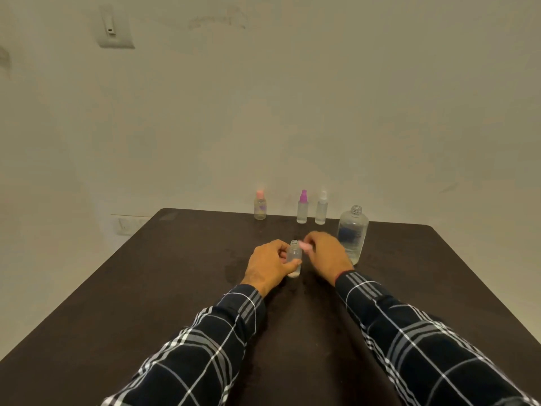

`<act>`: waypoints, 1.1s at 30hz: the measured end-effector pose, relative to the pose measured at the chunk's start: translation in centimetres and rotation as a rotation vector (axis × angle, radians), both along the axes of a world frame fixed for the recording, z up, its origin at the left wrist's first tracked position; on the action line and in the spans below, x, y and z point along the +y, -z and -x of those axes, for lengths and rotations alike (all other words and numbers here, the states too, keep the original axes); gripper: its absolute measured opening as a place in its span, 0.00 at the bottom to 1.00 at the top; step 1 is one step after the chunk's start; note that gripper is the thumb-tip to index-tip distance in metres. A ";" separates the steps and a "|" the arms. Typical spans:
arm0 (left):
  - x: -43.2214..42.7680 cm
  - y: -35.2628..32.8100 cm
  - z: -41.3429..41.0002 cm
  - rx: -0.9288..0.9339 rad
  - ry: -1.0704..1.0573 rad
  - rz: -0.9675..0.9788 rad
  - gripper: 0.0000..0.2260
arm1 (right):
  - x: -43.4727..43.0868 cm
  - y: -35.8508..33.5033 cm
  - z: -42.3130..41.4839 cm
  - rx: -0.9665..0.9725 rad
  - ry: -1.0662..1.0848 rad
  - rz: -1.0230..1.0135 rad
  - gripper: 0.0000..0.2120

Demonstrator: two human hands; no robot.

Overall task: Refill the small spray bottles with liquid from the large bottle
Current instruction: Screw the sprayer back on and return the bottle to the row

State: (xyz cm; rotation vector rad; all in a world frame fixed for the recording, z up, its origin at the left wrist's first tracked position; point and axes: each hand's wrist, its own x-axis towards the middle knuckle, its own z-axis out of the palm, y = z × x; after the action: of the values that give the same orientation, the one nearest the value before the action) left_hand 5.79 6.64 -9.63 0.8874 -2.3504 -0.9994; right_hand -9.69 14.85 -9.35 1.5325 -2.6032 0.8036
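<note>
Near the middle of the dark table (164, 288) the left hand (270, 263) curls its fingers round the small open bottle (294, 256), upright on the surface; just right of its neck the right hand (328, 253) pinches the pink spray cap (304, 245); the bottle looks light, thin plastic and easy to tip, so a low grip on the body suits; just beyond stands the uncapped large bottle (352, 234), probably heavier, best taken round its waist; at the far edge stand a pink-capped bottle (260, 208), a magenta-capped bottle (302, 210) and a white-capped bottle (321, 210).
</note>
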 end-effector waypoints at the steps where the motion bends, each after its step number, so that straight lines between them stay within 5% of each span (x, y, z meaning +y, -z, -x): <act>1: 0.0 0.1 0.0 0.003 0.001 0.000 0.16 | 0.2 -0.5 0.0 -0.068 0.006 0.117 0.12; 4: -0.2 0.3 0.1 0.009 -0.016 -0.008 0.16 | 0.9 -2.9 -0.2 -0.258 -0.020 0.395 0.17; 11: -0.2 0.2 0.2 -0.009 -0.026 -0.004 0.16 | 2.3 -6.2 -1.0 -0.943 -0.157 0.737 0.08; 19: -0.1 0.2 0.1 0.000 -0.039 0.008 0.14 | 2.4 -4.9 -1.7 -0.713 -0.180 0.546 0.09; 23: -0.1 0.2 0.2 -0.004 -0.031 0.008 0.14 | 2.5 -5.3 -1.6 -0.652 -0.197 0.641 0.05; 33: -0.1 0.2 0.2 -0.017 -0.025 -0.001 0.16 | 2.5 -6.5 -1.8 -0.743 -0.216 0.721 0.07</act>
State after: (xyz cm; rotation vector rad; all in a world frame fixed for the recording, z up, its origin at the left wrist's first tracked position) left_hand 5.63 6.53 -9.79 0.9267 -2.3468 -0.9874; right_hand -7.85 17.34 -2.89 1.4420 -2.0242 2.3716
